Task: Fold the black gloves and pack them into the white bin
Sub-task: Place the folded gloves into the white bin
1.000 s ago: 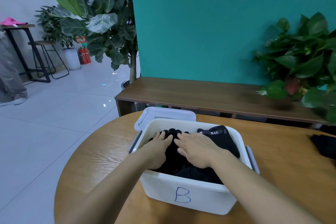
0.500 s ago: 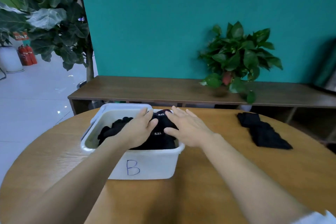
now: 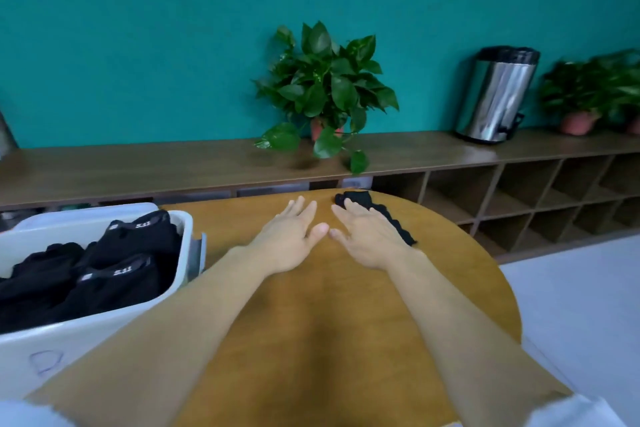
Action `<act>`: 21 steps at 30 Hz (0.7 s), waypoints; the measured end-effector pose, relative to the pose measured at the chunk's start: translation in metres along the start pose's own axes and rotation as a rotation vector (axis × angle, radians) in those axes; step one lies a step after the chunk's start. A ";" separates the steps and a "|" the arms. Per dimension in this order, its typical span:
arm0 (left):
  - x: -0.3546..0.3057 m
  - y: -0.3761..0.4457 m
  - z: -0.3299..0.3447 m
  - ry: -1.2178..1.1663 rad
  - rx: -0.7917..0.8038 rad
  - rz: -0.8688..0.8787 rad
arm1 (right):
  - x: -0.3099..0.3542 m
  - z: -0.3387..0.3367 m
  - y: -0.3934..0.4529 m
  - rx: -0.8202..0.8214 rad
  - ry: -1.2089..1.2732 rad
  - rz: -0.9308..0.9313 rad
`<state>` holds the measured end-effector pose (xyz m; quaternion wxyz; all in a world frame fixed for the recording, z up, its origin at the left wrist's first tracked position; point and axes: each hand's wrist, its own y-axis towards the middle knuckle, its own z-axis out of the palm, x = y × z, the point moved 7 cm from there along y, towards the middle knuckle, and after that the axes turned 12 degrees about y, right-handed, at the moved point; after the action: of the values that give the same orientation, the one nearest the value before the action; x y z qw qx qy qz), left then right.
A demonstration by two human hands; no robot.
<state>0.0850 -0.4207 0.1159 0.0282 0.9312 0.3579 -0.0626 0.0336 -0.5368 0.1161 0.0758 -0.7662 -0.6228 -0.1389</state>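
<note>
The white bin [image 3: 104,319] stands at the left of the round wooden table [image 3: 311,340], filled with folded black gloves [image 3: 114,253] bearing small white labels. More black gloves [image 3: 360,199] lie flat at the table's far right edge. My right hand [image 3: 367,239] is spread with straight fingers over those loose gloves, covering most of them. My left hand [image 3: 287,236] hovers flat just to its left above bare wood, holding nothing. Both thumbs nearly meet.
A long wooden shelf [image 3: 138,166] runs behind the table along the teal wall. On it stand a potted plant [image 3: 325,90], a steel pedal bin [image 3: 495,94] and more plants [image 3: 588,94]. Open cubbyholes [image 3: 519,198] lie at the right, with pale floor beyond.
Both hands left the bin and moved right across the table to the loose gloves. My view swung right, so the bin now sits at the left edge.
</note>
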 end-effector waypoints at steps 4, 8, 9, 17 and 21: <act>-0.028 0.049 0.028 0.027 0.058 0.021 | -0.058 0.004 0.018 0.001 0.020 0.067; -0.040 0.098 0.056 0.048 0.099 0.030 | -0.106 0.015 0.046 0.012 0.038 0.097; -0.042 0.111 0.063 0.049 0.108 0.031 | -0.117 0.018 0.054 0.018 0.041 0.108; -0.042 0.213 0.109 0.061 0.163 0.052 | -0.187 0.046 0.121 0.077 0.017 0.160; -0.030 0.250 0.131 0.065 0.218 0.068 | -0.209 0.062 0.152 0.110 0.049 0.185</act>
<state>0.2176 -0.6392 -0.0077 -0.0829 0.9419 0.3179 -0.0698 0.1503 -0.7460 0.0012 0.1454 -0.8115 -0.5540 -0.1157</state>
